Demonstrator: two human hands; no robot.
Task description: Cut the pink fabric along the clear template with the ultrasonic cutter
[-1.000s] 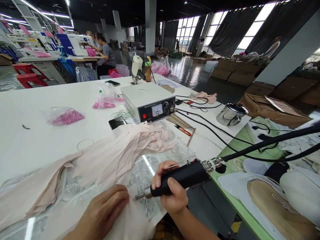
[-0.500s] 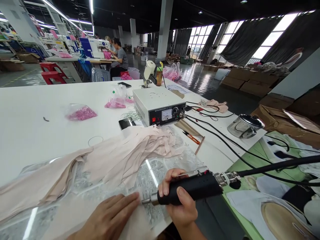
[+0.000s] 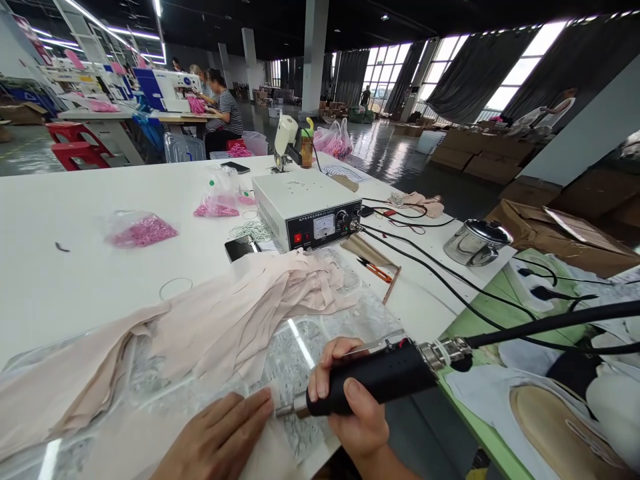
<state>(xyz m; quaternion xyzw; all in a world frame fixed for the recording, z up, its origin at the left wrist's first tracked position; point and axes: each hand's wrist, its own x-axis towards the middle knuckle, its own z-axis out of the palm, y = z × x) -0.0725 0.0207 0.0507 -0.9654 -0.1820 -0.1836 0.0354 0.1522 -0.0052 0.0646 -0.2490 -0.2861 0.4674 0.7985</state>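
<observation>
My right hand (image 3: pixel 353 407) wraps round the black body of a handheld ultrasonic welder (image 3: pixel 395 373), thumb on the near side. Its metal tip points left and touches or nearly touches the edge of a thin pale-pink fabric piece (image 3: pixel 273 453). Flat on that fabric lies my left hand (image 3: pixel 220 430), fingers stretched out and close together, fingertips just beside the tip. Under both is a clear sheet (image 3: pixel 290 353) with a grey mottled pattern. Beyond the hands spreads a pile of pale-pink fabric strips (image 3: pixel 250 293). A thick black cable (image 3: pixel 550 323) leaves the welder's rear end to the right.
A white control box (image 3: pixel 310 207) with a dial stands behind the fabric pile. Orange thread snips (image 3: pixel 375 270), a phone (image 3: pixel 243 248), bags of pink pieces (image 3: pixel 143 229) and a lidded steel pot (image 3: pixel 477 241) are on the white table. A green surface (image 3: pixel 465 393) with pale cups adjoins at right.
The view has shifted slightly, so things sit further left. The welder's tip and my left fingertips stay close together at the fabric edge. Both hands keep their hold and pose.
</observation>
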